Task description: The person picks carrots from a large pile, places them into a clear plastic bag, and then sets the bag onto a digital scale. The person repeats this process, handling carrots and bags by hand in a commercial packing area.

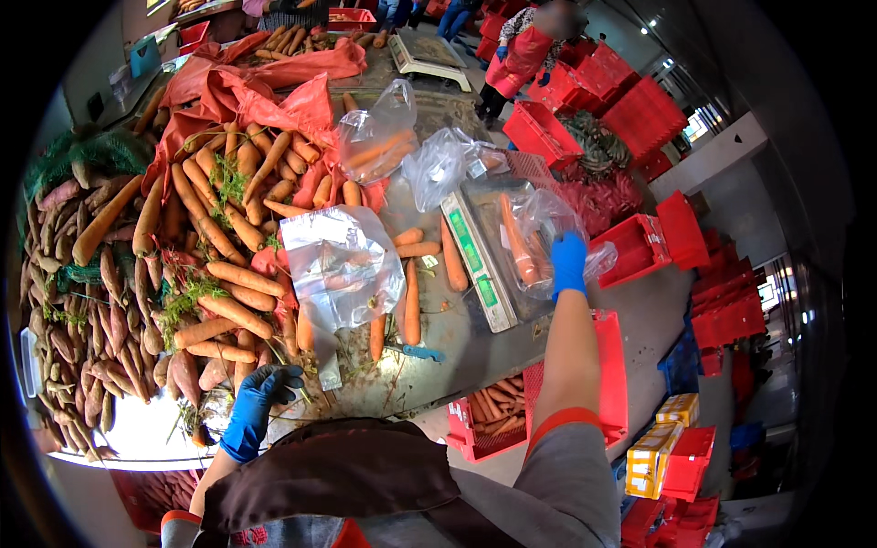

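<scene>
My right hand (568,262), in a blue glove, grips the edge of a clear plastic bag (548,217). Long carrots (517,239) show inside the bag, which lies on a weighing scale (479,260) with a green display. Near the table's front edge, my left hand (263,402) wears a blue glove with dark fingertips. Its fingers are loosely bent, with a gap to the thumb and nothing seen between them. Beside it lie loose stems and a heap of carrots (239,315). An empty-looking clear bag (343,265) is spread flat over some carrots.
Sweet potatoes (96,320) cover the table's left side. A blue-handled tool (422,353) lies near the front edge. More bags (443,169) sit behind the scale. A red crate of carrots (484,416) stands below the table, and a person (530,55) is at the back among red crates.
</scene>
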`<action>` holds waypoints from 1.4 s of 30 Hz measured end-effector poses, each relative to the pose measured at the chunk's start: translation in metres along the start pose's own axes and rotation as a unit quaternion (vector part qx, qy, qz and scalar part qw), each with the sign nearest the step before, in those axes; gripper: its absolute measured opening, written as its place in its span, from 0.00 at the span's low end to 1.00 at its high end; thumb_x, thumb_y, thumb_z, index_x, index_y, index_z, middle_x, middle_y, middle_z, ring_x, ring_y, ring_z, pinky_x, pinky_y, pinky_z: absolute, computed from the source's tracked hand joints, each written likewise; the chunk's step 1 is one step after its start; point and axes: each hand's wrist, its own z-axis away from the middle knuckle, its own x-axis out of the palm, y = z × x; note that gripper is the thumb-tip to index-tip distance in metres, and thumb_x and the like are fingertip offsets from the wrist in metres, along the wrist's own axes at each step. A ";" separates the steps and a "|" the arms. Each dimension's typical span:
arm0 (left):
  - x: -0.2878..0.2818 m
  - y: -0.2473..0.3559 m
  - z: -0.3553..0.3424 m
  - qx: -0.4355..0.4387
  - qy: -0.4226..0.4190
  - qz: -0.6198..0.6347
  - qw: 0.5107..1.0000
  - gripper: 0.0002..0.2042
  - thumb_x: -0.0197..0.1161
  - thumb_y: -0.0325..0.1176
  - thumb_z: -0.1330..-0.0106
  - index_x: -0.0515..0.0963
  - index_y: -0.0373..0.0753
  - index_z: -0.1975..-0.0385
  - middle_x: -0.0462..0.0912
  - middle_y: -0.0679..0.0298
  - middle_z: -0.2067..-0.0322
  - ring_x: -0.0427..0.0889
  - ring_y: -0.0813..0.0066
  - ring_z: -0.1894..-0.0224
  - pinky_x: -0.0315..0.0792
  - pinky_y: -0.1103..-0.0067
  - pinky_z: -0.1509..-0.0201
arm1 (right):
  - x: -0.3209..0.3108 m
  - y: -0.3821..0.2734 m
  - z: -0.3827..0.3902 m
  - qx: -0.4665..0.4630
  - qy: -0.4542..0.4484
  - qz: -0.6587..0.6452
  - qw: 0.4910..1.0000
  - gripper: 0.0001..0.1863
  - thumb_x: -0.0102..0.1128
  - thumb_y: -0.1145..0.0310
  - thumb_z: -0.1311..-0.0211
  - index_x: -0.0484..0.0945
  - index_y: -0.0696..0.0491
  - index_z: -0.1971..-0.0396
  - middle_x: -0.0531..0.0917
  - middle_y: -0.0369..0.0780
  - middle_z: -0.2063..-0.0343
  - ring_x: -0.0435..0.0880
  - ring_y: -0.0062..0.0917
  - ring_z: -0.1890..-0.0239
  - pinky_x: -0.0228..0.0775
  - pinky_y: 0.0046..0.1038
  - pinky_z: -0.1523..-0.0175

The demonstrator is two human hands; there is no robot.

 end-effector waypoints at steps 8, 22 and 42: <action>0.003 -0.002 0.004 -0.007 0.028 -0.004 1.000 0.16 0.51 0.39 0.33 0.76 0.33 0.57 0.81 0.64 0.67 0.75 0.83 0.73 0.70 0.86 0.66 | 0.054 0.028 0.019 0.084 -0.179 -0.092 0.976 0.28 0.66 0.55 0.63 0.77 0.60 0.63 0.80 0.54 0.65 0.79 0.46 0.60 0.72 0.40 0.57; 0.006 0.009 0.004 -0.026 0.024 -0.043 0.998 0.16 0.49 0.43 0.32 0.76 0.38 0.56 0.81 0.68 0.65 0.76 0.84 0.69 0.69 0.86 0.66 | -0.114 -0.059 0.093 -0.056 0.256 -0.110 0.959 0.20 0.63 0.54 0.48 0.78 0.51 0.59 0.83 0.43 0.70 0.81 0.34 0.71 0.71 0.33 0.67; -0.065 0.014 -0.083 0.249 0.155 -0.739 0.607 0.13 0.56 0.30 0.51 0.78 0.48 0.64 0.75 0.67 0.59 0.71 0.63 0.53 0.65 0.70 0.49 | 0.030 -0.196 0.262 0.180 -0.356 -0.513 0.761 0.19 0.51 0.70 0.38 0.69 0.47 0.46 0.72 0.34 0.62 0.74 0.22 0.63 0.75 0.26 0.67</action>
